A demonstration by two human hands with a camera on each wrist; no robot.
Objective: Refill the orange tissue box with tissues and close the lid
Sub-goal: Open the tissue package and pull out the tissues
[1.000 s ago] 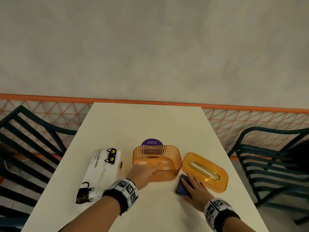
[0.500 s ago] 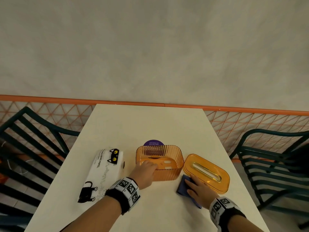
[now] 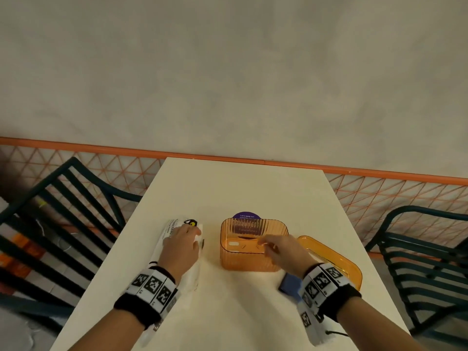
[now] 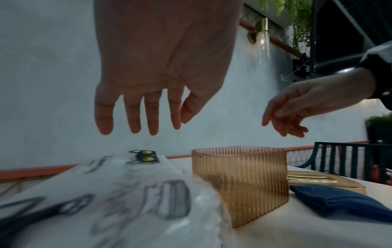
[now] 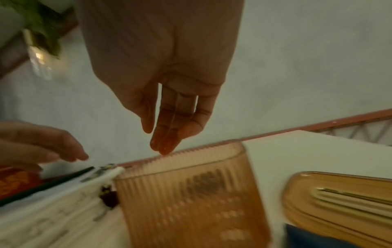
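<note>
Left wrist view: my left hand (image 4: 161, 67), fingers (image 4: 151, 115) spread and holding nothing, hovers above the crinkly tissue pack (image 4: 110, 193); my right hand (image 4: 307, 104), loosely open and holding nothing, hangs over the ribbed orange box (image 4: 239, 181).

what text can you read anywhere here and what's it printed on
"TINALYANG" is about how the black print along the edge of the white tissue pack reads; the rest of that line is hidden by the left hand.
"Let's keep our": first white line on the purple round sign behind the orange tissue box; the lines below are too small to read.
Wristband markers are patterns, not words.
</note>
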